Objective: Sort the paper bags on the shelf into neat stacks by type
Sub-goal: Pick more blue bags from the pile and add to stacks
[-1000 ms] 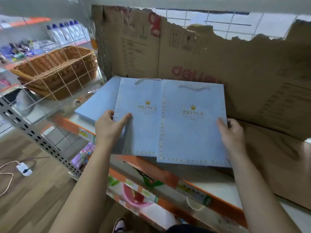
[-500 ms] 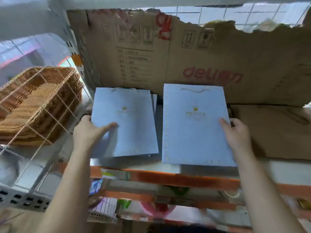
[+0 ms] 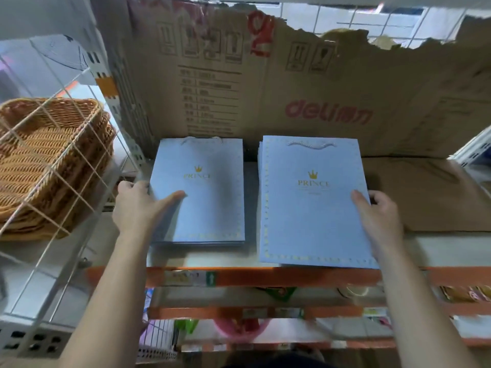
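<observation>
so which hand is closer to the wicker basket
Left. The left hand grips the left edge of the smaller bag stack, just right of the wicker basket; the right hand holds the larger bag stack at its right edge, beyond both stacks.

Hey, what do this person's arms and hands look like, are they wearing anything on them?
Nothing worn that shows. The left hand and right hand have no gloves, and no rings on the parts in view. The left forearm and right forearm are uncovered to the frame's edge: no sleeves, no watch or bracelet at either wrist.
</observation>
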{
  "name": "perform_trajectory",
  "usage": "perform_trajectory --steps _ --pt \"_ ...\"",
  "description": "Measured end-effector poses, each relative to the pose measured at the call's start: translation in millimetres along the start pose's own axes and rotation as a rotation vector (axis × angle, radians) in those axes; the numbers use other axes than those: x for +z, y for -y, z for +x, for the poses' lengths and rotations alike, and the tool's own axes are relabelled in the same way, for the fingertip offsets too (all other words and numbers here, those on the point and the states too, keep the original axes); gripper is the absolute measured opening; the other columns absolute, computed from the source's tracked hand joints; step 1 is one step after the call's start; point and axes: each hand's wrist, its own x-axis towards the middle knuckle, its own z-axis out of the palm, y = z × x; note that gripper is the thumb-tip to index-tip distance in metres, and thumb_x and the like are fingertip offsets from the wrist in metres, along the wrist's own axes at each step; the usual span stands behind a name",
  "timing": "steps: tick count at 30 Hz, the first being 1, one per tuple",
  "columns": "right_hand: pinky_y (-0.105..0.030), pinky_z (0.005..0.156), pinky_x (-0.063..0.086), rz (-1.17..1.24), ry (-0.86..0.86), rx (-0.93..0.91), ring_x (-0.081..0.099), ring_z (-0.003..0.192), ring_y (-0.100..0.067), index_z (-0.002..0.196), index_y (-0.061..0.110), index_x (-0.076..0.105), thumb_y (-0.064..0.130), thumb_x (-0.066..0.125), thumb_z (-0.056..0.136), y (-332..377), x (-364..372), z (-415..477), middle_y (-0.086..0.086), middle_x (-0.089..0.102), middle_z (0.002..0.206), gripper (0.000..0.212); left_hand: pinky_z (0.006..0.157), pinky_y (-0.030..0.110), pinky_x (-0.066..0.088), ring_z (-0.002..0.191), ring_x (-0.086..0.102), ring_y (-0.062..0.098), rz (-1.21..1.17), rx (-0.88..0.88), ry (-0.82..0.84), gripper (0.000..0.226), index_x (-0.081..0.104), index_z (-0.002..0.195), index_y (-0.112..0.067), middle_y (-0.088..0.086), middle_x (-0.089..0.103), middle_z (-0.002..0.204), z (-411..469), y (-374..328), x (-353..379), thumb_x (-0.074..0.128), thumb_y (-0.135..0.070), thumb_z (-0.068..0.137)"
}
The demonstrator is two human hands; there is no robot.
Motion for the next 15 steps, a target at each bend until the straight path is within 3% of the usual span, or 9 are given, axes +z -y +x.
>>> perform_trajectory --steps 5,10,15 --pt "-0.032 0.064 0.050 -0.001 0.004 0.010 0.065 0.067 -0.017 0.088 0.016 0.062 0.033 0.064 0.091 -1.1 -5.8 -4.3 0.004 0.070 0.076 0.018 0.075 0.043 0.044 0.104 0.049 0.035 0.041 0.030 -0.028 0.071 0.059 0.098 -0.009 0.013 0.048 0.110 -2.2 -0.3 5.3 0.063 -0.073 0.067" --pt "-0.037 0.069 0.052 -0.024 0.015 0.025 0.067 0.075 -0.022 0.085 0.020 0.061 0.035 0.063 0.090 -4.3 -4.8 -7.2 0.003 0.070 0.080 0.017 0.090 0.048 0.037 0.110 0.043 0.037 0.029 0.251 -0.145 0.067 0.059 0.122 -0.008 0.018 0.051 0.117 -22.0 -3.0 -0.6 0.067 -0.057 0.077" --pt "-0.044 0.074 0.056 -0.023 0.027 0.016 0.069 0.079 -0.025 0.085 0.021 0.062 0.037 0.063 0.089 -6.6 -4.6 -8.0 0.000 0.071 0.083 0.017 0.081 0.034 0.034 0.102 0.046 0.019 -0.043 0.596 0.084 0.076 0.064 0.112 -0.024 -0.003 0.054 0.107 -54.2 -0.7 -10.2 0.060 -0.077 0.058"
